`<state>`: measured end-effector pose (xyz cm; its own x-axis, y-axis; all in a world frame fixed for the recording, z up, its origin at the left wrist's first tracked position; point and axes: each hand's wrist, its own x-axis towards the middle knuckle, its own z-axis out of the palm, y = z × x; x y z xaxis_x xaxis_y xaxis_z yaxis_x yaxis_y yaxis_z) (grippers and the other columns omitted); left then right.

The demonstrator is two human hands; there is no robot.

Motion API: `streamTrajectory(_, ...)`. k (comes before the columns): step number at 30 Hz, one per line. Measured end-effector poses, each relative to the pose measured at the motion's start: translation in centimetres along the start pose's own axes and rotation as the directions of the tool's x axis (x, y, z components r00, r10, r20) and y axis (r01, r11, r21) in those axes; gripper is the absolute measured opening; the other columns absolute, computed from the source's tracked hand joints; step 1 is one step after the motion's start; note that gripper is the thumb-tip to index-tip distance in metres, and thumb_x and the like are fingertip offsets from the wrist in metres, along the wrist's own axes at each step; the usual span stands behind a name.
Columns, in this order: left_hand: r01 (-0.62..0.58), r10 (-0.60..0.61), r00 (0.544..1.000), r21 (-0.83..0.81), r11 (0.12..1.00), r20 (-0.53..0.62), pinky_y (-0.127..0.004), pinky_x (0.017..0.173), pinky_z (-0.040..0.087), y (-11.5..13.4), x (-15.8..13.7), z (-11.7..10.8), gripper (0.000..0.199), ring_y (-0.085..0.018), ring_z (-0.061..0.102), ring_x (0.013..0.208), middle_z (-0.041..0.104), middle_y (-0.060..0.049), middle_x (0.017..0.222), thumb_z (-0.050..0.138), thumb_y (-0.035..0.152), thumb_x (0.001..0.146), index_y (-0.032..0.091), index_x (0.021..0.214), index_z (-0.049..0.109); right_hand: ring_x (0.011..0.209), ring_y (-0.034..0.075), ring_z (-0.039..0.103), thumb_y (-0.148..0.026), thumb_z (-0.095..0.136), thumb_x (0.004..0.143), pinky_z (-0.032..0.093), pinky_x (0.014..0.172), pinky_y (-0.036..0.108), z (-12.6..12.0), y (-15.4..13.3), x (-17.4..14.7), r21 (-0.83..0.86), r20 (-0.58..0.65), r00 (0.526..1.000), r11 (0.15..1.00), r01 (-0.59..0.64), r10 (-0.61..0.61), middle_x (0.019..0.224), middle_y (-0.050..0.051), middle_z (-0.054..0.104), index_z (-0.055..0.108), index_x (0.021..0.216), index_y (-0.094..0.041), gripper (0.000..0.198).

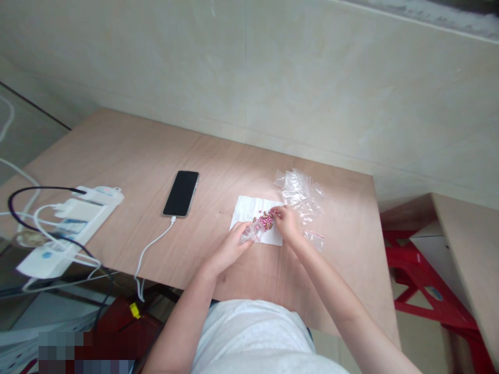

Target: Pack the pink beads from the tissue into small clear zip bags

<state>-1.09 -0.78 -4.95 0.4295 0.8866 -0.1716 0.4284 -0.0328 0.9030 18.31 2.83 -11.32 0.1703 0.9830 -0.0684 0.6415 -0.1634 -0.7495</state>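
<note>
A small pile of pink and brownish beads (266, 222) lies on a white sheet of paper (249, 205) on the wooden table. My left hand (237, 240) is closed on a small clear plastic bag (252, 232), whose mouth faces the pile from the left. At the right edge of the pile is my right hand (286, 221), its fingertips pinched together among the beads. Whatever sits between those fingertips is too small to make out. Just right of my right wrist, another clear zip bag (314, 240) with a red line rests flat.
Behind my right hand lies a heap of clear plastic bags (299, 192). A black-screened phone (181, 193) with a white charging cable (154, 243) is left of the paper. A power strip (74, 234) with several cords stands at the far left. Red stools (423, 280) stand beyond the table's right edge.
</note>
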Motion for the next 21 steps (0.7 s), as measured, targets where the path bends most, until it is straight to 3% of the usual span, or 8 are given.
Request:
streamTrajectory(10, -0.009, -0.004, 1.0, -0.407, 0.913, -0.031, -0.032, 0.091, 0.037, 2.0, 0.1, 0.1, 0.028, -0.015, 0.052, 0.097, 0.054, -0.005, 0.101, 0.058, 0.023, 0.073, 0.017, 0.097, 0.045, 0.063, 0.013, 0.052, -0.017, 0.05, 0.071, 0.039, 0.061, 0.024, -1.3, -0.6, 0.2, -0.053, 0.038, 0.999, 0.998, 0.023, -0.021, 0.071, 0.003, 0.059, 0.062, 0.074, -0.017, 0.012)
streamTrajectory(16, -0.032, 0.001, 0.997, -0.438, 0.898, -0.072, -0.031, 0.094, 0.034, 1.3, 0.4, 0.9, 0.031, -0.014, 0.05, 0.098, 0.053, -0.003, 0.099, 0.056, 0.025, 0.075, 0.02, 0.102, 0.042, 0.062, 0.013, 0.05, -0.02, 0.052, 0.071, 0.037, 0.061, 0.025, -1.6, -1.2, 0.1, -0.074, 0.022, 1.0, 0.997, 0.011, -0.01, 0.069, 0.002, 0.058, 0.06, 0.072, -0.018, 0.009)
streamTrajectory(21, 0.023, -0.038, 0.999, -0.352, 0.936, -0.034, -0.03, 0.091, 0.035, 1.3, 0.1, 0.7, 0.039, -0.015, 0.049, 0.099, 0.051, -0.004, 0.104, 0.058, 0.03, 0.074, 0.021, 0.107, 0.041, 0.058, 0.012, 0.048, -0.025, 0.052, 0.073, 0.038, 0.059, 0.025, -3.5, -3.6, -1.3, 0.099, -0.056, 0.998, 0.995, -0.015, 0.021, 0.068, 0.002, 0.056, 0.059, 0.076, -0.017, 0.012)
